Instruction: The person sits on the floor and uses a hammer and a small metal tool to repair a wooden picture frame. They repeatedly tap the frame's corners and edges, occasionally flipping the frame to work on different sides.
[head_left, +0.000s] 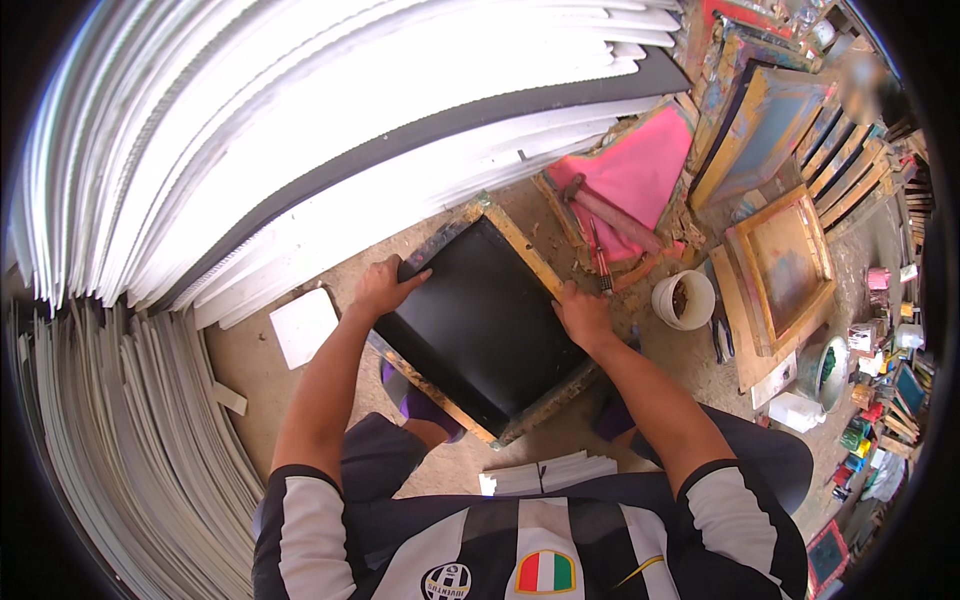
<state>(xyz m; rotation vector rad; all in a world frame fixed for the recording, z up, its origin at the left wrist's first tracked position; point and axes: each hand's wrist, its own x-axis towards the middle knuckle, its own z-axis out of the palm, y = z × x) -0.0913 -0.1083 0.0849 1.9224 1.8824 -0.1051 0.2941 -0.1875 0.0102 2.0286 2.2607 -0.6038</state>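
"Where's the wooden frame [522, 250]?"
"Between the hands: the left hand [385, 287] grips its left rim, the right hand [583, 315] its right rim."
"And a good hold?"
"Probably even pressure on the wood, with the left thumb light over the black panel [490, 325]."

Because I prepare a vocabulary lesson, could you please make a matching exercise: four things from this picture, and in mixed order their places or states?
Things
1. Hammer
2. Black-faced wooden frame
3. White bucket
4. White rectangular sheet

Places or states
A. Has something brown inside
B. On the floor, left of the black-faced item
C. Held at its edges by the left hand and right hand
D. Lying on a pink surface

Pairs: 1-D, 2-C, 3-A, 4-B
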